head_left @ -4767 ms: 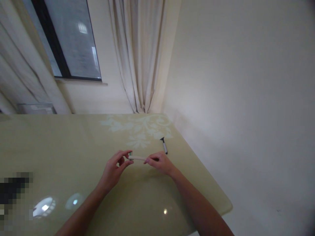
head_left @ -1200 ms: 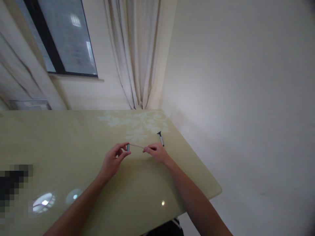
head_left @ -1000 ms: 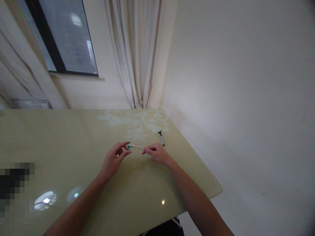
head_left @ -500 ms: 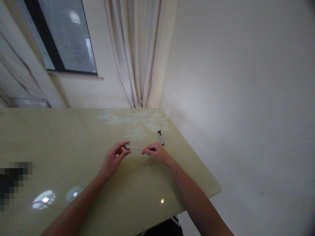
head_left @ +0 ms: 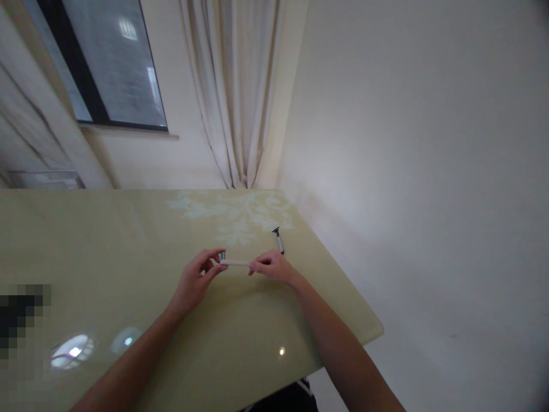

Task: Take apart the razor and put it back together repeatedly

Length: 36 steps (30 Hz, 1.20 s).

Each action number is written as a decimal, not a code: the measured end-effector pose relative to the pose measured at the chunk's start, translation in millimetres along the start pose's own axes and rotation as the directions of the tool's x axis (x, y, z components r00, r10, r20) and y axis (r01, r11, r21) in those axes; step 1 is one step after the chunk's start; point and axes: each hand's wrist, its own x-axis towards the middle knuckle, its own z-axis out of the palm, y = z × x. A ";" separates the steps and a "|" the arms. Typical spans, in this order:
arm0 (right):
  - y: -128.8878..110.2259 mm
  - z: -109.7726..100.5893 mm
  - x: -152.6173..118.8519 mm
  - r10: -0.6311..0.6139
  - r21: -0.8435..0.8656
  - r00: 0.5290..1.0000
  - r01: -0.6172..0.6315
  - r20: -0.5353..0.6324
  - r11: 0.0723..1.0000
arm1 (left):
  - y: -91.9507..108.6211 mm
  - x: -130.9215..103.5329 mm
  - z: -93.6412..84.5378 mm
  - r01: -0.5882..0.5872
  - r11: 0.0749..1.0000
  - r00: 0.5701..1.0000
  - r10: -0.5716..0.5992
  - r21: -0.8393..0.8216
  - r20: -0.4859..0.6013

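Between my two hands a slim pale stick [head_left: 235, 263] lies almost level, just above the table. At its left end is a small upright bluish-green and white head [head_left: 222, 256]; the exact kind is too small to tell. My left hand [head_left: 199, 277] pinches that head between thumb and forefinger. The other end is gripped by my right hand [head_left: 274, 267], whose fingers hide the rest of the stick. Just beyond the right hand, a razor [head_left: 279, 240] with a black head and grey handle rests on the table.
The glossy pale-green table [head_left: 128, 246] has a white floral pattern near its far corner. A wall [head_left: 407, 200] runs along its right side. Curtains [head_left: 238, 97] and a window [head_left: 115, 63] are behind it. A pixelated dark patch covers the lower left.
The stick's right part has dropped slightly, and its head now rises above the stick rather than crossing it. Both hands keep their grip. The view has shifted a little.
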 end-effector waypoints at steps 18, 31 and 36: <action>-0.4 -2.7 0.4 -0.002 -0.052 0.998 -0.001 -0.068 0.999 | -3.0 -0.4 -0.2 0.003 1.000 1.000 -0.003 0.011 0.000; -5.7 2.8 -0.9 -0.019 -0.115 0.990 0.003 -0.140 0.993 | -5.2 -0.6 -0.4 0.011 1.000 1.000 -0.011 -0.002 -0.011; -9.3 0.6 -0.9 -0.029 -0.129 0.985 0.007 -0.168 0.992 | -3.6 -0.4 -1.5 -0.001 1.000 1.000 0.000 -0.004 -0.031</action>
